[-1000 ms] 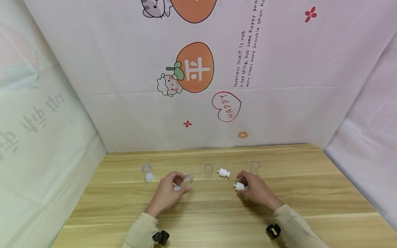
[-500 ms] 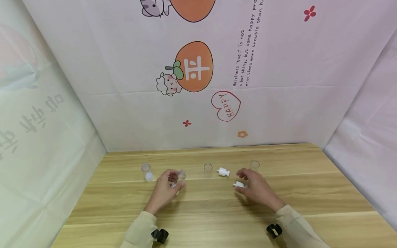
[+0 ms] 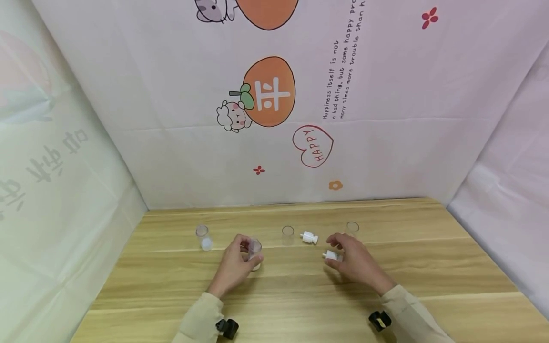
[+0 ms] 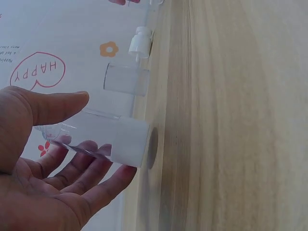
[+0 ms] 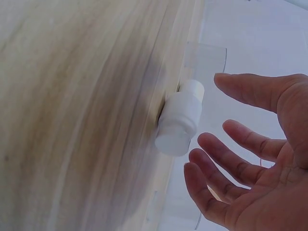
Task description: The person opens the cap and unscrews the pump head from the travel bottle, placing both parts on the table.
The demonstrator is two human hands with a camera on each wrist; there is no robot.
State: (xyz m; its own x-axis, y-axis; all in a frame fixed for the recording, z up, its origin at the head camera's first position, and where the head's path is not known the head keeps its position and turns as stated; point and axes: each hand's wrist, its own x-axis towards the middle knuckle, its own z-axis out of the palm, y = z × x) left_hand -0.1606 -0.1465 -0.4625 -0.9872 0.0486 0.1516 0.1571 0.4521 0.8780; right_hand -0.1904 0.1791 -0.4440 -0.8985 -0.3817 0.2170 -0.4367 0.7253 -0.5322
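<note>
My left hand (image 3: 235, 263) holds a clear bottle (image 3: 255, 250) with a white end, thumb on one side and fingers curled along the other. In the left wrist view its white end (image 4: 130, 143) points down, a little above the table, over a shadow. My right hand (image 3: 349, 257) is spread behind a white pump top (image 3: 331, 256), which lies on its side on the wood. In the right wrist view the fingers stand apart from the white pump top (image 5: 181, 118) and grip nothing.
A second clear bottle with white inside its base (image 3: 203, 238) stands at the left. A clear cup (image 3: 288, 236) and another white pump top (image 3: 309, 237) are in the middle. Beyond my right hand stands another clear cup (image 3: 352, 228). A printed cloth wall (image 3: 193, 157) closes the back.
My left hand moved left, then back right, and the clear bottle went from tilted to upright. The fingers of my right hand opened a little around the white pump top.
</note>
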